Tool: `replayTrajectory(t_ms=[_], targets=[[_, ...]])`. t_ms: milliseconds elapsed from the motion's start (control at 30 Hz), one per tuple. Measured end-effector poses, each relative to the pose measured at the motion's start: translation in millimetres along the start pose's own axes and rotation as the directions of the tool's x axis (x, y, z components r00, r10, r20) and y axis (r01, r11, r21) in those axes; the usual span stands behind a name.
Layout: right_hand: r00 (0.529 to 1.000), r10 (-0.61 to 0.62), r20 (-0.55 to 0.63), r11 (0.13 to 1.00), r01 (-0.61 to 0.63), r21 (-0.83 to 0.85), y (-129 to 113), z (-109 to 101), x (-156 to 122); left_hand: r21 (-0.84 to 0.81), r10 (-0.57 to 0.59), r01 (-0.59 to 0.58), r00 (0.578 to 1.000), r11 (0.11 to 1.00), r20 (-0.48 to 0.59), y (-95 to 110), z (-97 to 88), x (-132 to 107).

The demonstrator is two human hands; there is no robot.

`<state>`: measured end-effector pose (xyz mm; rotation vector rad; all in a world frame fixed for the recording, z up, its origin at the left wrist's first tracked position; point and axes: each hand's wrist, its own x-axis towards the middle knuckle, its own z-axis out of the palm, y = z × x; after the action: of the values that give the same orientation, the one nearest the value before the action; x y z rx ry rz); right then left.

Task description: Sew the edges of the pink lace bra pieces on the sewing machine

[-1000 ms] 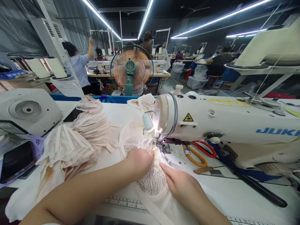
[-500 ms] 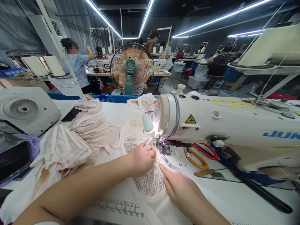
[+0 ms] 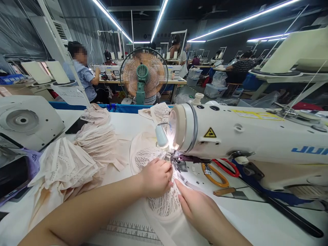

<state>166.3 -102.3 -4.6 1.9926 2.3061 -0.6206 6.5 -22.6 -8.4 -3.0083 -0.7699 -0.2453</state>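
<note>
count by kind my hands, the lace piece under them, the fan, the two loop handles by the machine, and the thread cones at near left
Hands (left hand, right hand): 2
Lace piece: 1
Fan: 1
Red loop handle: 1
Orange loop handle: 1
Thread cones: 2
Total: 8

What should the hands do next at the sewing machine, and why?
Perhaps ease the lace bra gently under the lit sewing head, keeping fingers clear: the fabric lies at the needle area, the left hand is on the lace close by, and the right hand touches the lace nearer the person.
</note>
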Motion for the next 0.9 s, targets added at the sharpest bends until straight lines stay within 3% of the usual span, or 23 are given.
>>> replayTrajectory(t_ms=[267, 900], targets=[[0.999, 0.001, -0.038, 1.0, -0.002, -0.025, 3, -1, 4, 0.004, -0.043, 0.044, 0.998, 0.999, -0.054, -1, 7.7, 3], [0.999, 0.03, -0.037, 0.993, -0.034, -0.116, -2, -9, 15, -0.049, -0.109, 0.109, 0.994, 0.993, 0.006, -5, 3.5, 8]])
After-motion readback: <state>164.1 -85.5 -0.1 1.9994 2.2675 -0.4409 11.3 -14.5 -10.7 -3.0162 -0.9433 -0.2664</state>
